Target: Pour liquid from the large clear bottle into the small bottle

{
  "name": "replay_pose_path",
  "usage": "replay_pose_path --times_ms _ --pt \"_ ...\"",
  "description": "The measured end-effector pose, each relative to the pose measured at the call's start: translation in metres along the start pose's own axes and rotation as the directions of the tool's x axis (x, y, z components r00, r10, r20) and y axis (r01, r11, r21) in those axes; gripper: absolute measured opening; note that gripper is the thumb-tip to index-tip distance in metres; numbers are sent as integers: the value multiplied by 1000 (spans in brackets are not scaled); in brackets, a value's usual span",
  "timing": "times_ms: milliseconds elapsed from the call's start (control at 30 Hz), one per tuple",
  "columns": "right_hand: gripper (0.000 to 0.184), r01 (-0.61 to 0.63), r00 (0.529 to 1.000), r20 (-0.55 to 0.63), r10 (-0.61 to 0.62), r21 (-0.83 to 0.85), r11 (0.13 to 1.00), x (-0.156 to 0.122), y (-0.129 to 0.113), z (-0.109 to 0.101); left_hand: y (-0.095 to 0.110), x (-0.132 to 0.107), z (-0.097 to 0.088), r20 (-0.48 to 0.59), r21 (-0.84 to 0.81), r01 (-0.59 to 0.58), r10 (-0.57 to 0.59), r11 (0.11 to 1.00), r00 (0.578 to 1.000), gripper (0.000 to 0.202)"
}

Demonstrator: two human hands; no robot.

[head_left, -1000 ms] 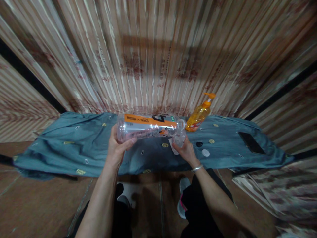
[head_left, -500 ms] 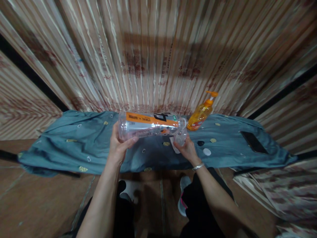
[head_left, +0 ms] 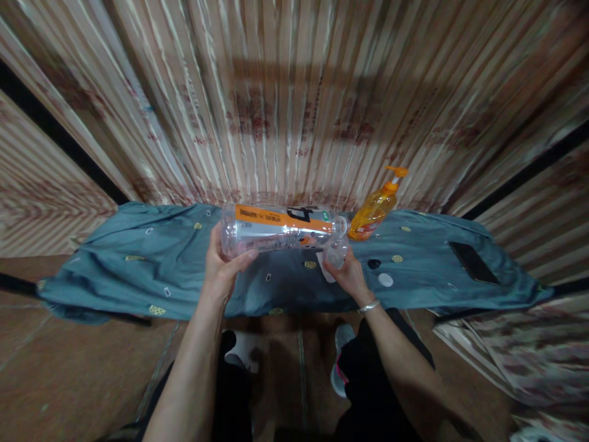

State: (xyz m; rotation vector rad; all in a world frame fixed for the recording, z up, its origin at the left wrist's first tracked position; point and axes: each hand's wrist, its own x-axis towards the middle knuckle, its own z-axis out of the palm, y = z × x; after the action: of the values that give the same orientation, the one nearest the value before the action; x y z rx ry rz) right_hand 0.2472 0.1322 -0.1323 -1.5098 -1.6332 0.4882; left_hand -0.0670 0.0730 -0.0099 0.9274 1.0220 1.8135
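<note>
l hand [head_left: 221, 266] + r hand [head_left: 350, 274] on big clear btl [head_left: 278, 231] & small clear vessel [head_left: 337, 250]

l hand is wrapped round the base end of the big clear btl, held sideways above the cloth [head_left: 124, 279], neck pointing right. its lbl: orange + silver, one large black char, smaller dark chars w/ "×" among them, green patch; rest too blurry. r hand grips the small clear vessel at the btl's neck; can't tell if they touch. silver bracelet [head_left: 369, 306] on r wrist. just right: orange pump btl [head_left: 372, 215], red-and-white lbl, unreadable. nearer: black bit [head_left: 374, 264], white disc [head_left: 385, 280]. far right: dark phone [head_left: 473, 262]. behind: striped curtain [head_left: 285, 92], reddish print, chars illegible.
</note>
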Motion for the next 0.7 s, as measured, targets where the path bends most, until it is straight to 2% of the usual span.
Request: replay_pose_path --times_ms 300,700 --pt "75 -25 1000 -13 25 -6 1000 -1 -4 0 0 0 2 14 -15 26 -26 1000 1000 84" --pt "77 -30 999 22 30 7 1000 0 -4 -3 -5 2 -1 30 -40 -37 38 999 999 86"
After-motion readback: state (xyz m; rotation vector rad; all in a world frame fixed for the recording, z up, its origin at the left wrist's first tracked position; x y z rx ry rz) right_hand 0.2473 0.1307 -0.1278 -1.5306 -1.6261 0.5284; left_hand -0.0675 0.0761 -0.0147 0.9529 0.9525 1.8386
